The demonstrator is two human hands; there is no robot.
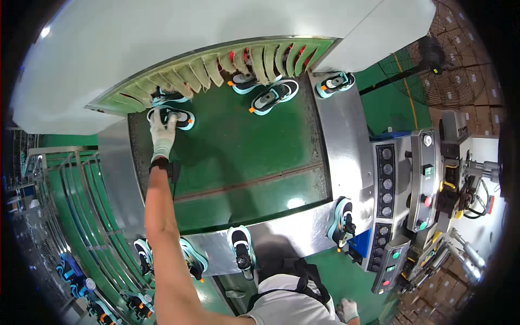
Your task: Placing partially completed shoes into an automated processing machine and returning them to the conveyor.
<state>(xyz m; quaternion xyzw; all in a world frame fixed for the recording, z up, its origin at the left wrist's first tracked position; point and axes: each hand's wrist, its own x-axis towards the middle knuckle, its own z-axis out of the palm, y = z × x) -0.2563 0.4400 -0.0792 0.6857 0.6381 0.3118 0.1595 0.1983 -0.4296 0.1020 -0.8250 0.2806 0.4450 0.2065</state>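
Observation:
My left hand (162,129), in a whitish glove, reaches far forward and grips a black, white and light-blue sneaker (186,120) with an orange tab. That sneaker lies on the green conveyor belt (244,146), just outside the strip curtain. Right behind it, another sneaker (169,98) is partly under the strips. My right hand (349,310), also gloved, hangs low beside my body at the lower edge; its fingers are too small to make out. Farther right on the belt, a sneaker (275,97) lies beside one partly under the curtain (245,83).
A fringed curtain (203,70) hangs across the machine opening. Single sneakers stand on the metal frame at the right (335,84), front right (341,222) and front middle (241,249). Control panels (385,184) line the right. A rack (89,200) stands left, a fan (433,65) far right.

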